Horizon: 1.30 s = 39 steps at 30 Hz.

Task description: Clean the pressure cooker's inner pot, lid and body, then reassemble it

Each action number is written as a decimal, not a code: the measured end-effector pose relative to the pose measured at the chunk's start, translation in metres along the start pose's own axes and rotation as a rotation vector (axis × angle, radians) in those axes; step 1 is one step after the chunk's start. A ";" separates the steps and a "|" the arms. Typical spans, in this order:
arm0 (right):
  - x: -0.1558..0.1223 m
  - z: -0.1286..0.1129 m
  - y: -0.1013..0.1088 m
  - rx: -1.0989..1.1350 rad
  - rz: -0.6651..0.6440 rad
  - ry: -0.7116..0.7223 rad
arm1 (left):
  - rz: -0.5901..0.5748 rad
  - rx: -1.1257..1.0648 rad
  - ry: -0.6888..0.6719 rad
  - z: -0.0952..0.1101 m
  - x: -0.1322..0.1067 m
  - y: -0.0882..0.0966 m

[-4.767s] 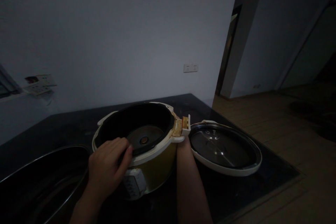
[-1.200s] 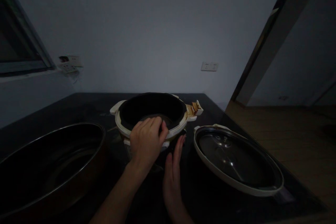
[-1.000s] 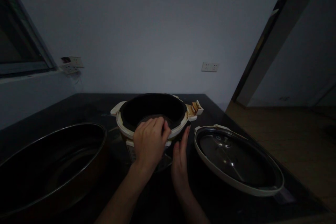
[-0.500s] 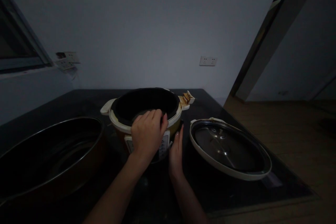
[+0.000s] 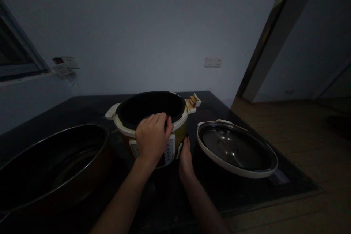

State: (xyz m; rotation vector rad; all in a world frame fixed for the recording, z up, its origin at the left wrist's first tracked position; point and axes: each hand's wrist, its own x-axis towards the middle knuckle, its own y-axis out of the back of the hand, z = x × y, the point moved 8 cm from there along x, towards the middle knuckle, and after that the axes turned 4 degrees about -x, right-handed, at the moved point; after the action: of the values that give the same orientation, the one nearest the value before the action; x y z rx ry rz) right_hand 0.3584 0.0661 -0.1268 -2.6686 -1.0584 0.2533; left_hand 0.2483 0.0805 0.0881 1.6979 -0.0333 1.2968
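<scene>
A yellow and white rice cooker (image 5: 179, 136) stands open on a black countertop (image 5: 87, 111), its dark inner cavity showing. My left hand (image 5: 153, 138) is closed over the cooker's near rim, fingers curled inside the edge. My right hand (image 5: 185, 156) lies flat against the cooker's right side, fingers stretched out along the body. The cooker's control panel (image 5: 168, 152) shows between my two hands. A glass lid (image 5: 236, 147) with a white rim lies upturned on the counter to the right of the cooker.
A large dark metal bowl (image 5: 52, 164) sits at the left of the counter. Behind stands a pale wall with a socket (image 5: 213, 61) and more sockets (image 5: 63, 65) near a window. The counter ends at right over a wooden floor (image 5: 298, 131).
The cooker has been turned and shifted on the counter, so its control panel faces me more. My right hand moved from below the cooker's handle to flat against its side. Left hand stays on the rim.
</scene>
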 end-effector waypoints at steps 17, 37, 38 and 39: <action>-0.083 0.032 -0.017 0.543 0.024 -0.344 | -0.014 -0.517 -0.026 -0.010 -0.004 0.014; -0.132 0.022 -0.060 0.756 -0.244 -0.599 | -0.145 -0.707 0.188 -0.047 -0.166 0.001; -0.135 0.021 -0.061 0.748 -0.262 -0.601 | -0.181 -0.714 0.200 -0.046 -0.172 -0.005; -0.137 0.020 -0.061 0.734 -0.282 -0.599 | -0.210 -0.723 0.207 -0.045 -0.177 -0.009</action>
State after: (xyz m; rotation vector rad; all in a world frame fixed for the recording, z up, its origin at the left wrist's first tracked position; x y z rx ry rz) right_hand 0.2155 0.0183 -0.1180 -1.7881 -1.1724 1.1726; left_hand 0.1435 0.0283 -0.0528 0.9238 -0.1752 1.1116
